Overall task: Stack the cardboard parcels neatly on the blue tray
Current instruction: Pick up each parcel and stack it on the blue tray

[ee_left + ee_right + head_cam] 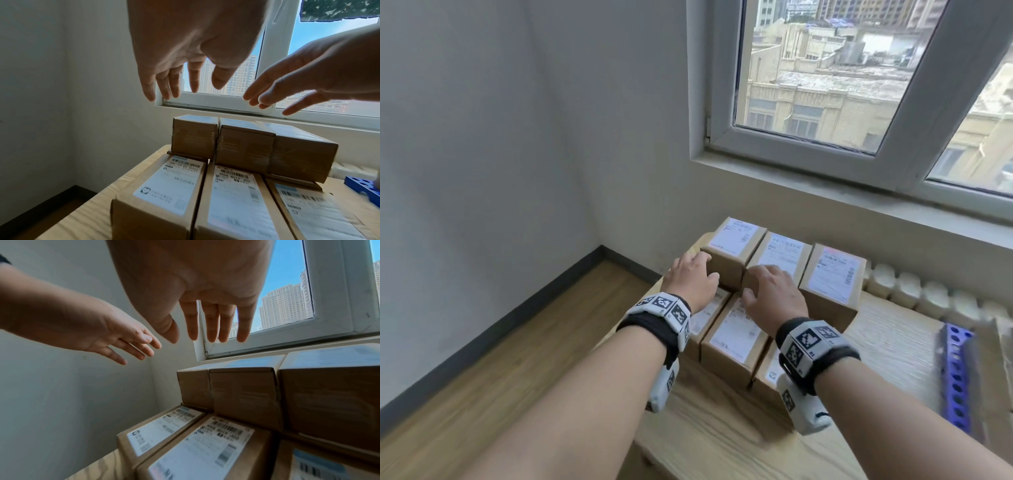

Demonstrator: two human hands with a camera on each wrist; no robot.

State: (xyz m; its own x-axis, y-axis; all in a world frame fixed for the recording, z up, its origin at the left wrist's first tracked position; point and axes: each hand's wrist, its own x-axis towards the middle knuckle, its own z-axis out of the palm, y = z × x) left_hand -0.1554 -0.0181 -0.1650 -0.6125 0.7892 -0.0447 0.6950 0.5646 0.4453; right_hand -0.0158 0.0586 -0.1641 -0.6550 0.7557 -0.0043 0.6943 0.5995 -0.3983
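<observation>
Parcels point(732, 332) sit in two tiers at the table's point(722, 442) far left corner; blue tray point(959, 370) lies empty near the right edge. Left hand point(693, 279) and right hand point(774, 294) hover spread, holding nothing. Step: reaching. Next, likely: grip the upper middle parcel point(779, 260) by both sides.

Corner of a small room. Plain white walls point(500, 137) meeting at a dark skirting board point(482, 329) above a wood-plank floor point(493, 387). White-framed window point(893, 144) on the right wall, daylight coming through, pale city buildings beyond. Light wooden table point(722, 435) below the sill, cream radiator point(921, 294) behind it.
</observation>
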